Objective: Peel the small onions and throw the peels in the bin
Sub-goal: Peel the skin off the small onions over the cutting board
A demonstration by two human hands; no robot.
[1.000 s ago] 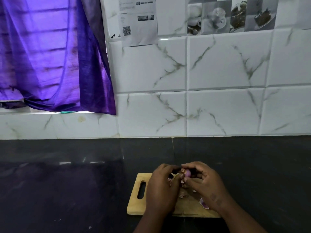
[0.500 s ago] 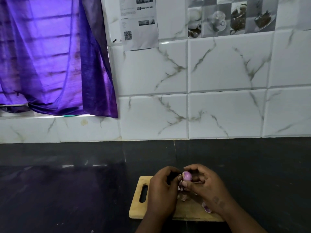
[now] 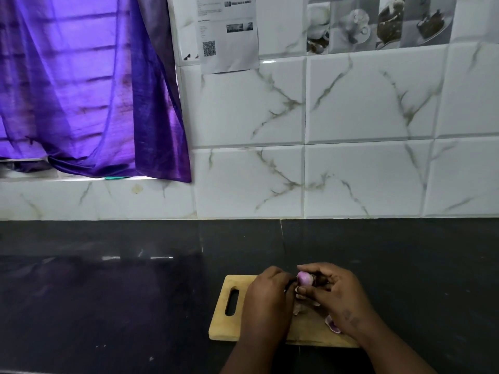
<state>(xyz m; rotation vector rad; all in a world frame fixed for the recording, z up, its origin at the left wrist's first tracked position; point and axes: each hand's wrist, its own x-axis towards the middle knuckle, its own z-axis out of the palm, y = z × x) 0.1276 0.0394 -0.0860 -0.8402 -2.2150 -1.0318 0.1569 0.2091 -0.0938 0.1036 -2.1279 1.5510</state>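
Observation:
A small pink-purple onion (image 3: 304, 278), partly peeled, is pinched between the thumb and fingers of my right hand (image 3: 340, 298) just above a wooden cutting board (image 3: 224, 327). My left hand (image 3: 268, 295) is curled with its fingertips against the onion's left side. Something dark shows between the hands, and what the left fingers hold is hidden. Loose pale peels (image 3: 298, 309) lie on the board under the hands, and a purple-edged piece of peel (image 3: 331, 323) lies near my right wrist. No bin is in view.
The board, with a handle slot at its left end, lies on a black stone counter (image 3: 108, 306) against a white marble-tiled wall (image 3: 364, 179). A purple curtain (image 3: 81, 90) hangs at the upper left. A printed sheet with a QR code (image 3: 226, 33) is stuck to the tiles.
More of the onion's pink flesh shows between my fingers now. Both hands stay together over the board. The view has tilted slightly.

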